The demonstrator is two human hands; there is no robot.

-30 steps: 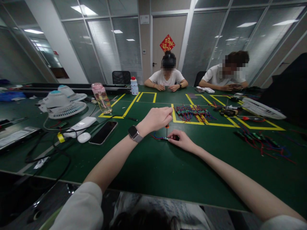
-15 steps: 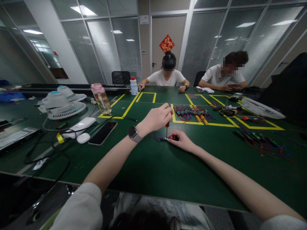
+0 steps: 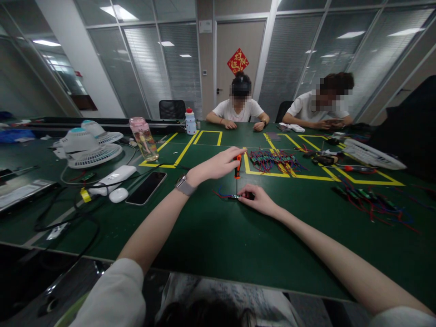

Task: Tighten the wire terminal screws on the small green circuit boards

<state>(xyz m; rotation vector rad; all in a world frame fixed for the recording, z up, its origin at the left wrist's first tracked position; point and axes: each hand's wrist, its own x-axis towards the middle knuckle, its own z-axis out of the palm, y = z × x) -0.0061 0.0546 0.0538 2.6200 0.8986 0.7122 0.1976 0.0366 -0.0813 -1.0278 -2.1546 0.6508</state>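
Near the middle of the table, an orange-and-black screwdriver (image 3: 237,168) stands upright, its shaft pointing down at a small circuit board (image 3: 233,196) with red and blue wires. My left hand (image 3: 218,164), wearing a watch, reaches over the handle from above, with stretched fingers holding its top end. The handle's lower part shows beneath the fingers. Against the table, my right hand (image 3: 258,200) pinches the right end of the board between thumb and fingers. The screwdriver tip meets the board just left of the right fingertips; the exact contact is too small to make out.
Wired circuit boards (image 3: 274,160) lie bundled beyond my hands, with more boards (image 3: 371,200) at right. To the left are a phone (image 3: 147,188), a white earbud case (image 3: 118,195), cables, fans (image 3: 90,150) and a bottle (image 3: 145,141). Two people sit across the table.
My left hand has loosened from a closed grip to straighter fingers over the screwdriver top, baring more handle. The right hand stays put. Across the table, one person's arm has moved inward.
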